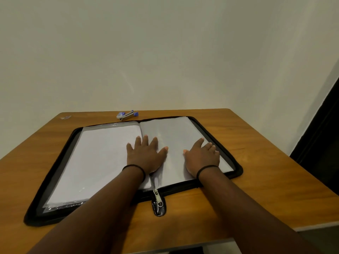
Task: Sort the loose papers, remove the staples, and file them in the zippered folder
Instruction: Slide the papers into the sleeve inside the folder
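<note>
A black zippered folder (238, 168) lies wide open on the wooden table, its zipper pull (157, 197) hanging at the near edge by the spine. White papers (95, 154) sit in clear sleeves on the left half; a grey sleeve page (174, 132) covers the right half. My left hand (145, 155) lies flat with fingers spread across the spine. My right hand (202, 155) presses flat on the right page. Neither hand holds anything.
A staple remover with blue grips (129, 114) and a small staple box (121, 114) lie at the table's far edge, behind the folder. A small scrap (65, 117) sits at the far left corner. The table (266, 189) ends against a pale wall; a dark door stands at right.
</note>
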The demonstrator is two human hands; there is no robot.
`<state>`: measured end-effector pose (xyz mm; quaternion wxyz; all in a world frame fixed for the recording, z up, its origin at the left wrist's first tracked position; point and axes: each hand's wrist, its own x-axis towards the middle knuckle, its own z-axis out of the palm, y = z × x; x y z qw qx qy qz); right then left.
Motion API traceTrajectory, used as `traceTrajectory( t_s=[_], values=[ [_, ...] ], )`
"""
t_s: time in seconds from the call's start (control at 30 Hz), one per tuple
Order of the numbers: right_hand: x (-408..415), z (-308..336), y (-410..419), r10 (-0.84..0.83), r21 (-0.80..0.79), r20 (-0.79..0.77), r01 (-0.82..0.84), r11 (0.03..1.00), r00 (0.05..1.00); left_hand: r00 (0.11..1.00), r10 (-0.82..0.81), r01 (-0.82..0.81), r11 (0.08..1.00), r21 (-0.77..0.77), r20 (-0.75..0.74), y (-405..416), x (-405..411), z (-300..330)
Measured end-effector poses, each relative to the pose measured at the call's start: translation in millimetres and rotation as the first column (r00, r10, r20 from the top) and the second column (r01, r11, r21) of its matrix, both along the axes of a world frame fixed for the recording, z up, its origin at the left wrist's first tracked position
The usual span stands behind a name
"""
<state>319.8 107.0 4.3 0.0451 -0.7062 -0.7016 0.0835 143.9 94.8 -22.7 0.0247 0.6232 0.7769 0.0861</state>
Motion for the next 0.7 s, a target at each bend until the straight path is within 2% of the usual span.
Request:
traceTrajectory(
  t_s=[0.07, 0.13, 0.17, 0.27, 0.33, 0.47, 0.53, 0.63, 0.7],
  values=[
    [-3.3, -0.2, -14.1, -0.001, -0.008, 0.0, 0.001, 1.0, 1.0, 0.999, 0.028, -0.032, 0.978, 0.206, 0.02, -6.4, 1.2, 4.7],
    [-4.7, 0.3, -23.4, -0.024, -0.039, 0.0, 0.024, 0.999, 1.0, 0.995, 0.031, -0.073, 0.886, 0.457, 0.099, -14.7, 2.7, 9.6],
    [-2.3, 2.4, -31.2, -0.045, -0.049, -0.001, 0.045, 0.998, 0.999, 0.992, 0.002, -0.068, 0.851, 0.521, 0.126, -23.1, 4.6, 12.3],
    [0.6, 1.5, -37.7, -0.083, -0.073, -0.045, 0.079, 0.994, 0.996, 0.995, -0.005, -0.041, 0.875, 0.481, 0.095, -33.8, -2.9, 11.8],
    [1.3, 2.0, -44.0, -0.07, -0.048, -0.082, 0.066, 0.997, 0.994, 0.995, 0.043, -0.078, 0.9, 0.428, 0.093, -43.9, -13.8, 13.7],
    [-1.6, -0.4, -51.4, 0.026, 0.12, -0.18, -0.005, 0.993, 0.983, 0.987, 0.085, -0.135, 0.9, 0.414, 0.137, -59.5, -35.1, 13.0],
    [-6.1, -2.4, -54.3, 0.077, 0.235, -0.209, -0.027, 0.972, 0.975, 0.978, 0.074, -0.157, 0.874, 0.459, 0.194, -66.4, -47.3, 14.3],
    [-28.2, 3.3, -62.5, 0.162, 0.349, -0.252, -0.067, 0.935, 0.954, 0.969, 0.025, -0.176, 0.768, 0.616, 0.246, -80.8, -59.2, 23.3],
    [-53.7, 10.1, -72.1, 0.259, 0.387, -0.244, -0.151, 0.909, 0.935, 0.929, -0.014, -0.24, 0.739, 0.63, 0.369, -88.6, -61.4, 32.5]
  ],
)
